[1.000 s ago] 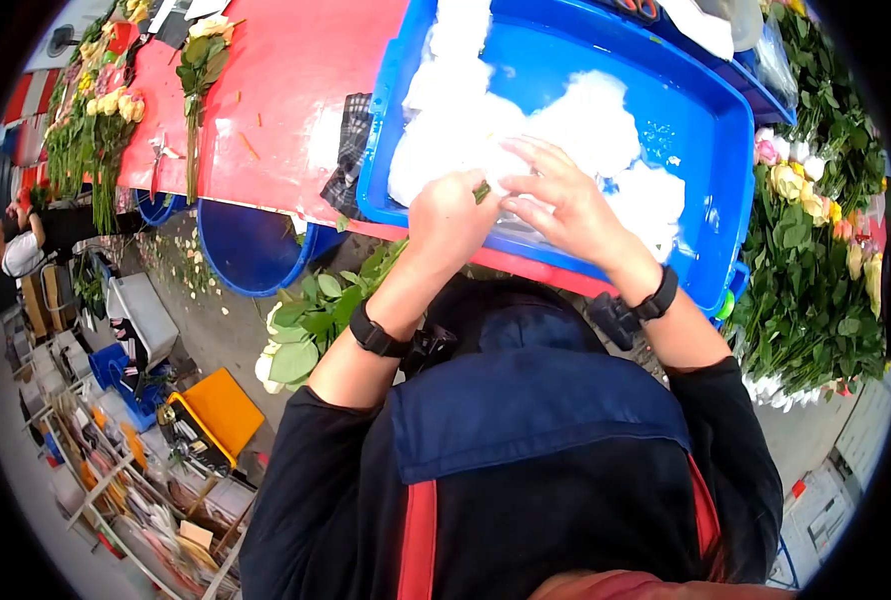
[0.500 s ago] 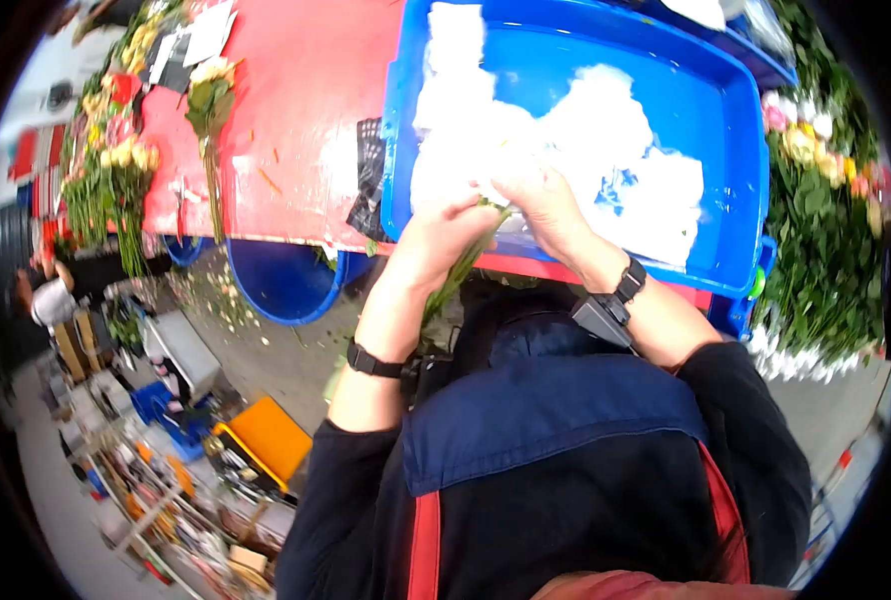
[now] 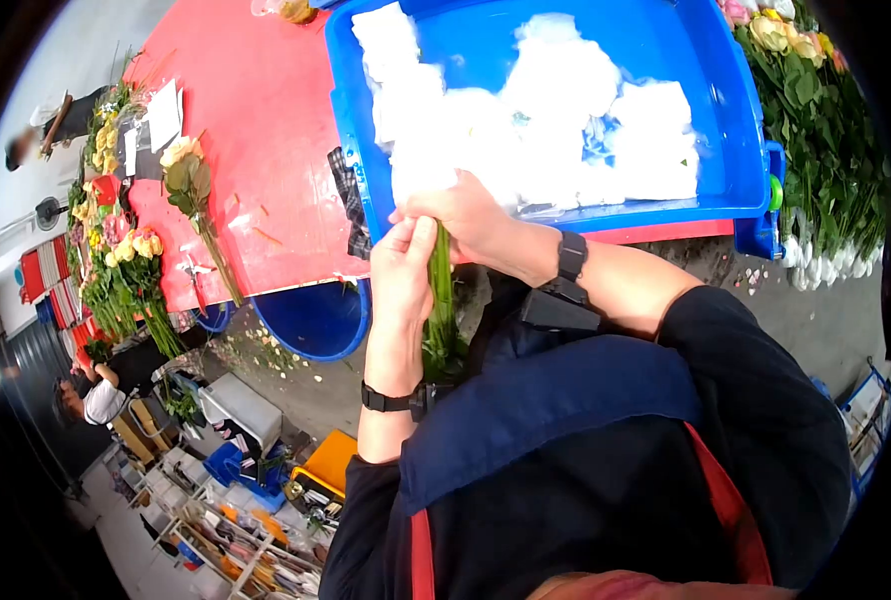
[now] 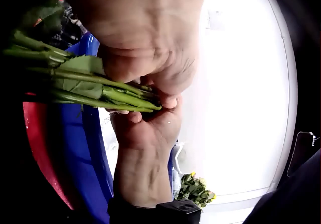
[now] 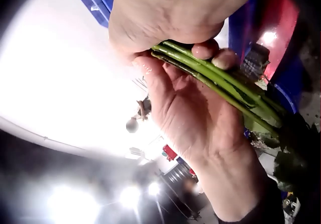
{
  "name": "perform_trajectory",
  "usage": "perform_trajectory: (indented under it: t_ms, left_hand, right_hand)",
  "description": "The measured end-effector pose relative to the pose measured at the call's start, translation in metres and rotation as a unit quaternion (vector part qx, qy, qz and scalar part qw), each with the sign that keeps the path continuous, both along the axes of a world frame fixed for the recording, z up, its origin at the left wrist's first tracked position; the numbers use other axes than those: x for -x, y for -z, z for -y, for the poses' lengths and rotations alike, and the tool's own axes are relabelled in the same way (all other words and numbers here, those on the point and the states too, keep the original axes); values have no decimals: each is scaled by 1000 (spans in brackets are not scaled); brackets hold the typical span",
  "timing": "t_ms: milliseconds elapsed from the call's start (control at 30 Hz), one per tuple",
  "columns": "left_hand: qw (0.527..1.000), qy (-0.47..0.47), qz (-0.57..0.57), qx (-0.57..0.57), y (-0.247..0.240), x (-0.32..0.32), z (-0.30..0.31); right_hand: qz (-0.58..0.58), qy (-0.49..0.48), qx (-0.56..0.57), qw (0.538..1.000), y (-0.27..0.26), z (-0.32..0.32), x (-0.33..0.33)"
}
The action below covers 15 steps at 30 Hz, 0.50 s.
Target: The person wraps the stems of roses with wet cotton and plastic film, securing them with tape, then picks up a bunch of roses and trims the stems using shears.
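Observation:
A bundle of green flower stems (image 3: 443, 300) hangs down between my forearms in the head view, its cut ends up at my hands. My left hand (image 3: 403, 268) grips the stems from the left, thumb along their upper ends. My right hand (image 3: 466, 212) crosses from the right and holds the same ends, its fingertips (image 5: 224, 58) showing round the stems in the right wrist view. The cut ends (image 4: 150, 107) lie between both hands in the left wrist view. Just beyond are wet white cotton-like wads (image 3: 556, 90) in a blue tray (image 3: 731, 110). The blooms are hidden.
The tray sits on a red table (image 3: 266, 130), with a dark checked cloth (image 3: 351, 205) against its left side. A single rose bunch (image 3: 191, 185) lies farther left near more flowers (image 3: 131, 260). Below the edge stands a blue tub (image 3: 316, 325). Wrapped rose bunches (image 3: 806, 130) stand right.
The stems have swung from my lower left to between my forearms. My right hand, earlier with spread fingers, has come across onto the stem ends. The head view has turned.

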<state>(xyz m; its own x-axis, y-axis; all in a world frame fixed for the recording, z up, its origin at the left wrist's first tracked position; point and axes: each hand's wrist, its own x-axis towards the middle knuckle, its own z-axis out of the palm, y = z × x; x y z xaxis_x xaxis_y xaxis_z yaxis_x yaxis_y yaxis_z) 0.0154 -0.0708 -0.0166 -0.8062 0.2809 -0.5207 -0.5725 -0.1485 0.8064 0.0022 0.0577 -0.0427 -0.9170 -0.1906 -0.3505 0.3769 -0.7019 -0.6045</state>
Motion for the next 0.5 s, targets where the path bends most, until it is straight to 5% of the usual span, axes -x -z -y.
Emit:
perform_trajectory:
  t_ms: [100,200,267,333,433,500]
  left_hand:
    - [997,4,-17,76,-2,8,14]
    - [992,5,-20,121,-12,23,27]
    - [989,25,-21,148,-14,30,40]
    - [986,51,-9,160,-16,37,45]
    - [989,46,-30,139,-17,37,35]
    - [990,61,-28,123,-20,37,30]
  right_hand:
    - [-57,-24,7,998,-6,5,5]
    - [-71,-5,-219,973,10,-20,1]
    - [-110,-54,-534,837,0,-79,-5]
    - [-44,-245,-666,703,-2,-111,-10]
    - [-164,-319,-710,606,27,-107,-24]
    - [-232,-272,-755,550,29,-99,-17]
